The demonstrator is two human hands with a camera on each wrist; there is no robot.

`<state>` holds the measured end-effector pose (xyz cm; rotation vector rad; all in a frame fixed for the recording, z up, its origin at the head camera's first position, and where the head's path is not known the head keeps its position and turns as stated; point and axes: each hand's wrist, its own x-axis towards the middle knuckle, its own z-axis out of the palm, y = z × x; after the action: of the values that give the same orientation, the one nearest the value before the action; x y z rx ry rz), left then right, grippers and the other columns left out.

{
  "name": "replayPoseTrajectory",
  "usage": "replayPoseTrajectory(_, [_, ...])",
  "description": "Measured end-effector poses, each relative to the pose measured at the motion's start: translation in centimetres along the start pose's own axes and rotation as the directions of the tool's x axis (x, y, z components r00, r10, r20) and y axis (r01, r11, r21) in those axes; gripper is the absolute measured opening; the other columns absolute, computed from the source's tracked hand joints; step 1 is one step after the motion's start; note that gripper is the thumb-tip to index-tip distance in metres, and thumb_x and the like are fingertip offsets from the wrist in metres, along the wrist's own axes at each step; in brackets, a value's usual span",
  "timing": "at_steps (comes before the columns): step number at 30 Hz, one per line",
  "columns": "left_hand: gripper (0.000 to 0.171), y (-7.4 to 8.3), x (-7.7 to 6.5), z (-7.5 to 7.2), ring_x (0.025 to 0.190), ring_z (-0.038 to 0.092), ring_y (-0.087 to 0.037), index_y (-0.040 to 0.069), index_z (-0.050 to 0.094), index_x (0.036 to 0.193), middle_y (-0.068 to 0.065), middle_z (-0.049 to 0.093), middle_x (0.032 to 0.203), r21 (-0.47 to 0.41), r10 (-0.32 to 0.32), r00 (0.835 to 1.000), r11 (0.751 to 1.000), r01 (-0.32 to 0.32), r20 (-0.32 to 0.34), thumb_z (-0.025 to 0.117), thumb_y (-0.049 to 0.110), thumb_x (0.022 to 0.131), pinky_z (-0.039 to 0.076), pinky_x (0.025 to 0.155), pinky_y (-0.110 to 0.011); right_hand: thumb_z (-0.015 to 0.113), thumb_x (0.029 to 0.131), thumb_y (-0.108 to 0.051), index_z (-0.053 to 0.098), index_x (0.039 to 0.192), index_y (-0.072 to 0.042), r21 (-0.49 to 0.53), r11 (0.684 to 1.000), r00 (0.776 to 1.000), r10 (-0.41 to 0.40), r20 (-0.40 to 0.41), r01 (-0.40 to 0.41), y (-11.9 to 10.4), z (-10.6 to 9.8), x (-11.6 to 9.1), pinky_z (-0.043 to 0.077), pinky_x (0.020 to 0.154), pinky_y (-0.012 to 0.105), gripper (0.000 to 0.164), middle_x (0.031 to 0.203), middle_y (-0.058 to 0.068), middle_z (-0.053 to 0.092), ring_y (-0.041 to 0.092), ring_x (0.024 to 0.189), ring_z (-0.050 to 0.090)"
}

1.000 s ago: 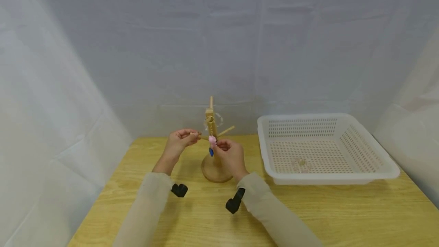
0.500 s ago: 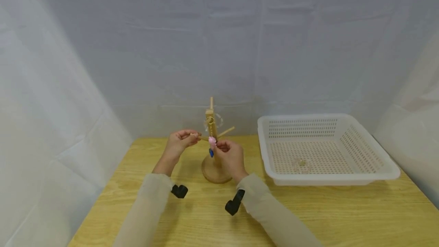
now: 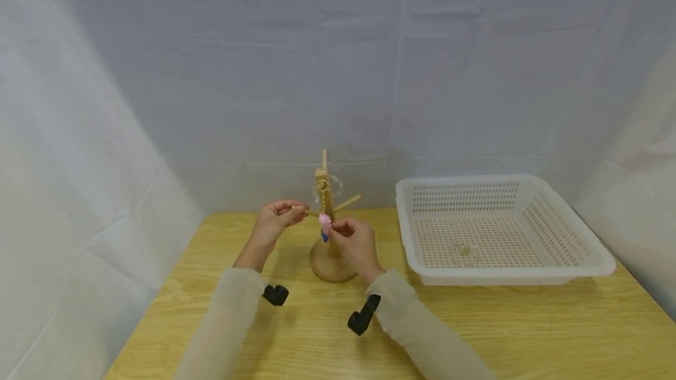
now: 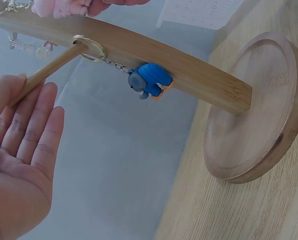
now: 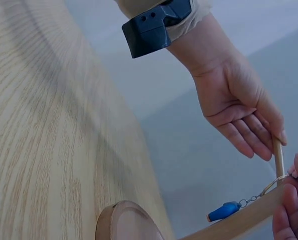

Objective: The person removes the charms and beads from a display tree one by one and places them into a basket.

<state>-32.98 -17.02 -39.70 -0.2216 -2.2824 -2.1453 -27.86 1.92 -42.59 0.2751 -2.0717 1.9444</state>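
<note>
A wooden stand with pegs [image 3: 331,271] stands on the table between both hands. My left hand [image 3: 271,224] pinches the end of one wooden peg [image 4: 51,69] between thumb and fingers. From that peg's ring hangs a keychain with a blue and grey animal charm [image 4: 151,79], against the post. Higher up, a keychain with a pink charm [image 3: 324,220] hangs by its gold ring [image 3: 322,185] at the post's top. The fingertips of my right hand [image 3: 358,245] pinch the pink charm. A clear beaded loop [image 3: 337,184] hangs behind the post.
A white perforated plastic basket [image 3: 507,276] sits at the right of the wooden table [image 3: 296,345]. Inside it lies a small clear item with a yellowish spot [image 3: 465,250]. White cloth [image 3: 264,87] hangs at the back and sides.
My right hand and the pink charm have shifted slightly down and left, and the gold chain shows longer. My left hand stays on the peg.
</note>
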Motion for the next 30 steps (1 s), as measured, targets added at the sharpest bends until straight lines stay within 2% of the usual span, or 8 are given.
replayPoseTrajectory(10, [0.022, -0.2, 0.0, -0.1, 0.080, 0.068, -0.009, -0.003, 0.067, 0.100, 0.006, 0.071, 0.083, 0.000, 0.008, 1.000, 1.000, -0.008, -0.004, 0.066, 0.016, 0.090, 0.056, 0.077, -0.026, 0.076, 0.080, -0.009, 0.070, 0.084, 0.003, -0.002, 1.000, 1.000, 0.013, 0.015, -0.013, -0.6, -0.2, -0.2, 0.051, 0.063, 0.019, 0.015, 0.083, 0.014, 0.070, 0.010, 0.071, 0.062])
replayPoseTrajectory(15, [0.017, -0.3, 0.0, -0.2, 0.080, 0.068, -0.009, 0.000, 0.068, 0.097, 0.006, 0.071, 0.083, -0.009, 0.011, 1.000, 1.000, -0.011, 0.003, 0.065, 0.016, 0.090, 0.055, 0.084, -0.036, 0.076, 0.079, -0.010, 0.070, 0.085, 0.004, 0.003, 1.000, 0.999, 0.030, 0.024, -0.030, -1.0, -0.4, -0.4, 0.050, 0.063, 0.017, 0.017, 0.086, 0.016, 0.069, 0.015, 0.073, 0.063])
replayPoseTrajectory(17, [0.016, -0.3, 0.0, -0.2, 0.081, 0.068, -0.010, 0.002, 0.068, 0.096, 0.005, 0.071, 0.084, -0.012, 0.011, 1.000, 1.000, -0.011, 0.010, 0.065, 0.016, 0.090, 0.053, 0.087, -0.039, 0.075, 0.080, -0.007, 0.069, 0.085, 0.007, 0.000, 1.000, 0.999, 0.022, 0.030, -0.022, -2.1, -0.6, -0.7, 0.050, 0.062, 0.018, 0.016, 0.085, 0.018, 0.069, 0.016, 0.073, 0.063])
replayPoseTrajectory(22, [0.015, -0.3, 0.1, -0.2, 0.081, 0.067, -0.010, 0.003, 0.069, 0.096, 0.005, 0.071, 0.084, -0.021, -0.001, 1.000, 1.000, 0.001, 0.013, 0.065, 0.016, 0.090, 0.056, 0.080, -0.030, 0.071, 0.082, -0.002, 0.067, 0.085, 0.010, -0.006, 1.000, 0.999, 0.014, 0.040, -0.014, -4.9, -1.2, -1.6, 0.050, 0.063, 0.017, 0.013, 0.085, 0.021, 0.068, 0.018, 0.073, 0.063])
replayPoseTrajectory(26, [0.016, -0.3, 0.2, -0.2, 0.080, 0.067, -0.010, 0.000, 0.068, 0.097, 0.005, 0.071, 0.083, -0.031, -0.016, 1.000, 0.999, 0.016, 0.017, 0.064, 0.014, 0.090, 0.056, 0.076, -0.025, 0.071, 0.082, -0.001, 0.067, 0.085, 0.010, -0.003, 1.000, 0.999, 0.020, 0.039, -0.019, -5.4, -1.5, -1.7, 0.050, 0.064, 0.017, 0.012, 0.086, 0.021, 0.068, 0.019, 0.074, 0.063])
replayPoseTrajectory(30, [0.017, 0.4, -0.1, 0.0, 0.080, 0.067, -0.010, -0.003, 0.067, 0.099, 0.004, 0.071, 0.083, -0.034, -0.021, 1.000, 0.999, 0.021, 0.024, 0.063, 0.011, 0.091, 0.056, 0.077, -0.025, 0.071, 0.082, -0.001, 0.067, 0.086, 0.010, -0.010, 1.000, 0.999, 0.009, 0.042, -0.009, -5.6, -1.7, -1.7, 0.049, 0.063, 0.017, 0.012, 0.086, 0.021, 0.068, 0.010, 0.071, 0.060])
